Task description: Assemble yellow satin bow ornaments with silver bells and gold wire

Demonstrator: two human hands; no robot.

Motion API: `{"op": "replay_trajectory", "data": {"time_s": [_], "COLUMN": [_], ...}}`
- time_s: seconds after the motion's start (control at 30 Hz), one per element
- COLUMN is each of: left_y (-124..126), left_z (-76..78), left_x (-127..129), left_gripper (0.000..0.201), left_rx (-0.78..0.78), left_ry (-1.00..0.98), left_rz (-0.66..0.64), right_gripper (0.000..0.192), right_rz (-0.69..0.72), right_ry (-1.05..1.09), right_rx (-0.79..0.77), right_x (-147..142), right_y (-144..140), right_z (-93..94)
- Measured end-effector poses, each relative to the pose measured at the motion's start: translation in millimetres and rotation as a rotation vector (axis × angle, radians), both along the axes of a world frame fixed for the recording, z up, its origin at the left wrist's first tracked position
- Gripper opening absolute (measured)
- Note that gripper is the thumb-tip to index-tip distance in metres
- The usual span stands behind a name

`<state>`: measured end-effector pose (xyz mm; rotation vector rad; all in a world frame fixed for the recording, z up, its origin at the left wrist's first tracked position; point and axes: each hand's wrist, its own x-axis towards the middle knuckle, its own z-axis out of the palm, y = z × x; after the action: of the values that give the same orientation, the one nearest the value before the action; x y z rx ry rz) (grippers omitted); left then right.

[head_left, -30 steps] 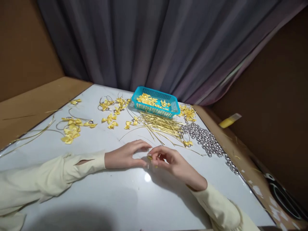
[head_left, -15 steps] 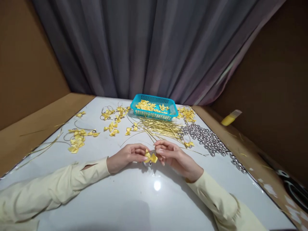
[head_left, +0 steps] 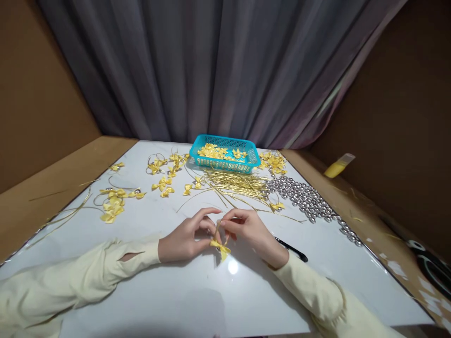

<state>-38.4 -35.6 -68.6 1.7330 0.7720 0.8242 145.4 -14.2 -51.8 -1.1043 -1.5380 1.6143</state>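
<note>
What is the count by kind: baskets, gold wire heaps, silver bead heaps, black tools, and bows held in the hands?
Teal basket: 1
Gold wire heap: 1
Silver bead heap: 1
Black tool: 1
Yellow bow, held: 1
Total: 5

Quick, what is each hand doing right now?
Left hand: fingers pinched on the yellow ribbon bow.
Right hand: fingertips pinched on the thin gold strand rising from that bow.
</note>
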Motion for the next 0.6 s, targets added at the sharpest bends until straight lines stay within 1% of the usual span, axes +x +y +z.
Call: {"op": "replay_trajectory", "data": {"time_s": [0.07,0.13,0.2,0.33,0.43,0.53,0.6], "left_y": [1.1,3.2,5.2,6.4,5.5,4.2,3.1], "left_z": [-0.3,-1.3,-2.5,-2.9,-0.8,2.5,4.4], "left_x": [-0.5,-1.0,-1.5,-2.5,-2.3,-0.8,0.3], "left_gripper": [0.047,0.043,0.04,0.035,0.028,0.022,0.022], "left_rx": [0.095,0.138,0.155,0.201,0.183,0.066,-0.079], "left_ry": [0.016,0.01,0.004,0.021,0.014,-0.025,-0.058], "left_rz": [0.059,0.125,0.178,0.264,0.316,0.371,0.347], "right_gripper": [0.014,0.014,0.016,0.021,0.019,0.015,0.013], "right_rz": [0.016,0.066,0.132,0.234,0.269,0.267,0.256], "right_ry": [0.103,0.199,0.259,0.352,0.399,0.438,0.457], "right_rx": [-0.155,-0.299,-0.373,-0.403,-0.389,-0.346,-0.311], "right_x": [2.3,5.9,9.7,14.9,16.1,16.3,16.2], "right_y": [2.9,6.4,9.4,11.6,11.1,11.1,11.6], "right_z": [-0.4,-0.8,-1.4,-1.7,-1.3,-0.5,0.1]}}
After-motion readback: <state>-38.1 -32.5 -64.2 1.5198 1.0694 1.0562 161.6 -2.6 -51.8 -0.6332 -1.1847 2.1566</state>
